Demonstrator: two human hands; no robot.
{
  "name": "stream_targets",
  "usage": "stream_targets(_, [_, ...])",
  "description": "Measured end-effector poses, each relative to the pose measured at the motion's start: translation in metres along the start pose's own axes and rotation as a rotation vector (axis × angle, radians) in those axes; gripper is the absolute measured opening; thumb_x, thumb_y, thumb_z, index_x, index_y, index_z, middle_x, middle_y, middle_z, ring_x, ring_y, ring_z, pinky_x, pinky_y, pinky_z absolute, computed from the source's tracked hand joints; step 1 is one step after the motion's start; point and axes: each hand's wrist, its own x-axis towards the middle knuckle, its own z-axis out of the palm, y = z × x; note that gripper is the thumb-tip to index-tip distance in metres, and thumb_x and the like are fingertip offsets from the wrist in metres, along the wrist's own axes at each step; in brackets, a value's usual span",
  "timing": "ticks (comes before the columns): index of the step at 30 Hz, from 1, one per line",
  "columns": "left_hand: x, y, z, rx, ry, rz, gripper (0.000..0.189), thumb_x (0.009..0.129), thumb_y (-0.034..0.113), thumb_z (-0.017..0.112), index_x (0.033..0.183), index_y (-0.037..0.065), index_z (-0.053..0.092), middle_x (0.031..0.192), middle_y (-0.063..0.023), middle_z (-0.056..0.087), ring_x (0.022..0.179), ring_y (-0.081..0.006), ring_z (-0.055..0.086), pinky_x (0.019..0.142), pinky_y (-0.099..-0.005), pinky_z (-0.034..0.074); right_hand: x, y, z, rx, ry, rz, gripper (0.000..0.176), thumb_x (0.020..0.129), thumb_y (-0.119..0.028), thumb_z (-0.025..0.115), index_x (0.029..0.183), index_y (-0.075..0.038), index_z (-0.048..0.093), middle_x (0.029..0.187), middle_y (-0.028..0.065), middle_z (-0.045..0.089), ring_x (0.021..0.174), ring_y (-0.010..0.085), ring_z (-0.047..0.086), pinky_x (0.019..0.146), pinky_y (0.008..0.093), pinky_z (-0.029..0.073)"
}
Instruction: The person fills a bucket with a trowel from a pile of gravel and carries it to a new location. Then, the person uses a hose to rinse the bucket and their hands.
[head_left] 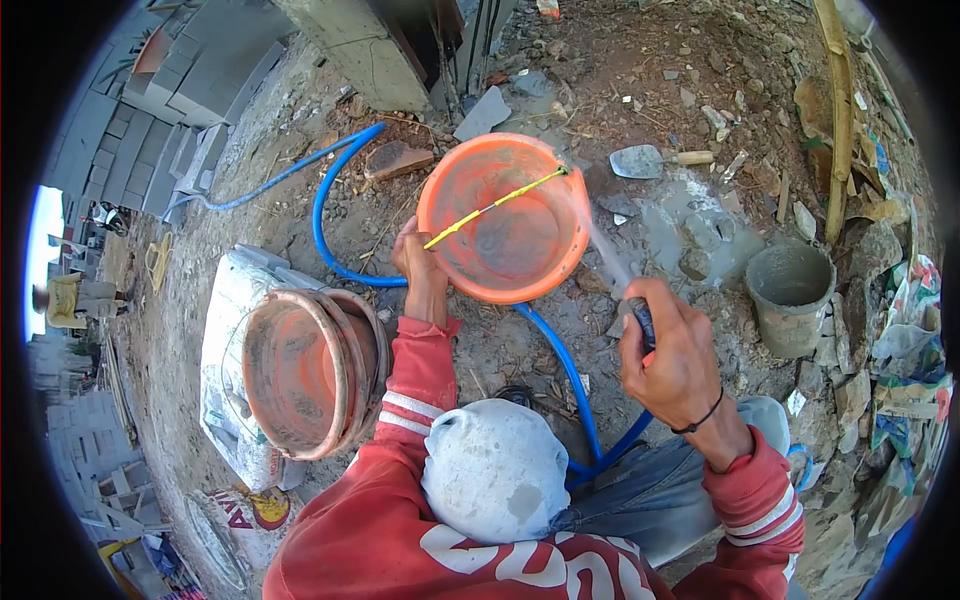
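Head view, rubble-strewn ground (pixel 650 60), orange basin (pixel 505 250), stacked blocks (pixel 190 80)

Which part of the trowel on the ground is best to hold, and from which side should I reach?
Probably the wooden handle, from above and the right: the trowel lies with its handle pointing right, away from the orange basin, and its blade toward it.

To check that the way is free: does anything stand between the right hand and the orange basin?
Nothing solid is visible between the right hand and the orange basin; only a water spray crosses the gap. A thin yellow strip spans the basin's opening.
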Motion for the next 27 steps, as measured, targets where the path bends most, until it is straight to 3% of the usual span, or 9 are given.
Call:
stream_targets(4, [0.002, -0.001, -0.006, 0.038, -0.055, 0.014, 0.055, 0.078, -0.005, 0.051, 0.133, -0.009, 0.056, 0.101, -0.0126, 0.07, 0.074, -0.0163, 0.064, 0.066, -0.03, 0.053, 0.005, -0.004, -0.01, -0.016, 0.057, 0.039, 0.023, 0.09, 0.003, 0.064, 0.111, -0.003, 0.059, 0.07, 0.0138, 0.057, 0.052, 0.0294, 0.057, 0.052, 0.0394, 0.042])
stream_targets(5, [-0.001, 0.0, -0.004, 0.008, -0.094, 0.037, 0.057, 0.079, -0.003, 0.05, 0.135, -0.01, 0.055, 0.091, -0.0094, 0.069, 0.069, -0.0136, 0.06, 0.062, -0.027, 0.05, 0.006, -0.004, -0.014, -0.017, 0.058, 0.038, 0.023, 0.09, 0.003, 0.064, 0.111, -0.003, 0.059, 0.07, 0.0138, 0.057, 0.052, 0.0294, 0.057, 0.052, 0.0394, 0.042])
stream_targets(6, [-0.004, 0.002, -0.002, -0.022, -0.133, 0.059, 0.058, 0.08, 0.0, 0.049, 0.138, -0.01, 0.054, 0.081, -0.0062, 0.068, 0.065, -0.0109, 0.057, 0.059, -0.024, 0.047, 0.008, -0.004, -0.017, -0.018, 0.048, 0.031, 0.027, 0.088, 0.003, 0.064, 0.114, -0.002, 0.059, 0.081, 0.0192, 0.063, 0.064, 0.0377, 0.062, 0.057, 0.0432, 0.048])
stream_targets(7, [0.0, 0.0, -0.005, -0.022, -0.135, 0.057, 0.058, 0.08, 0.0, 0.049, 0.138, -0.01, 0.054, 0.081, -0.0062, 0.068, 0.065, -0.0109, 0.057, 0.059, -0.024, 0.047, 0.008, -0.003, -0.02, -0.02, 0.038, 0.024, 0.031, 0.086, 0.002, 0.064, 0.117, 0.0, 0.06, 0.093, 0.0246, 0.068, 0.076, 0.0459, 0.068, 0.062, 0.0471, 0.054])
stream_targets(9, [0.007, -0.001, -0.013, 0.039, -0.282, 0.119, 0.06, 0.077, -0.006, 0.046, 0.136, -0.013, 0.052, 0.103, -0.0168, 0.074, 0.078, -0.0153, 0.068, 0.064, -0.0244, 0.053, 0.008, -0.001, -0.02, -0.019, 0.029, 0.039, 0.031, 0.086, 0.002, 0.063, 0.117, -0.001, 0.06, 0.093, 0.0242, 0.068, 0.076, 0.0459, 0.068, 0.062, 0.047, 0.054])
stream_targets(10, [0.004, 0.002, -0.01, 0.04, -0.286, 0.117, 0.06, 0.077, -0.006, 0.046, 0.136, -0.013, 0.052, 0.103, -0.0168, 0.074, 0.078, -0.0153, 0.068, 0.064, -0.0244, 0.053, 0.008, 0.0, -0.021, -0.016, 0.019, 0.052, 0.031, 0.086, 0.003, 0.063, 0.117, -0.001, 0.06, 0.092, 0.0237, 0.068, 0.076, 0.046, 0.068, 0.063, 0.047, 0.054])
stream_targets(12, [-0.002, 0.009, -0.004, 0.008, -0.299, 0.093, 0.064, 0.066, -0.013, 0.046, 0.129, -0.01, 0.055, 0.128, -0.0209, 0.067, 0.104, -0.0241, 0.07, 0.077, -0.0266, 0.057, 0.008, -0.003, -0.023, -0.023, -0.007, 0.089, 0.03, 0.086, 0.003, 0.063, 0.115, -0.001, 0.06, 0.092, 0.0237, 0.068, 0.077, 0.0459, 0.068, 0.062, 0.0472, 0.054])
stream_targets(20, [-0.001, 0.008, -0.006, -0.012, -0.326, 0.078, 0.065, 0.065, -0.015, 0.046, 0.129, -0.009, 0.054, 0.127, -0.0215, 0.067, 0.103, -0.0259, 0.071, 0.076, -0.0282, 0.059, 0.007, 0.003, -0.02, -0.047, 0.027, 0.054, 0.025, 0.085, 0.003, 0.064, 0.109, -0.002, 0.058, 0.087, 0.0235, 0.066, 0.074, 0.045, 0.067, 0.061, 0.0475, 0.052])
stream_targets(27, [0.002, 0.007, 0.006, 0.011, -0.176, 0.033, 0.058, 0.067, -0.012, 0.049, 0.124, -0.005, 0.056, 0.115, -0.0157, 0.069, 0.091, -0.0215, 0.069, 0.074, -0.0297, 0.057, -0.008, -0.01, -0.001, -0.017, -0.176, 0.062, 0.027, 0.086, 0.001, 0.066, 0.111, 0.0, 0.058, 0.082, 0.0236, 0.064, 0.07, 0.0453, 0.065, 0.06, 0.0516, 0.05])
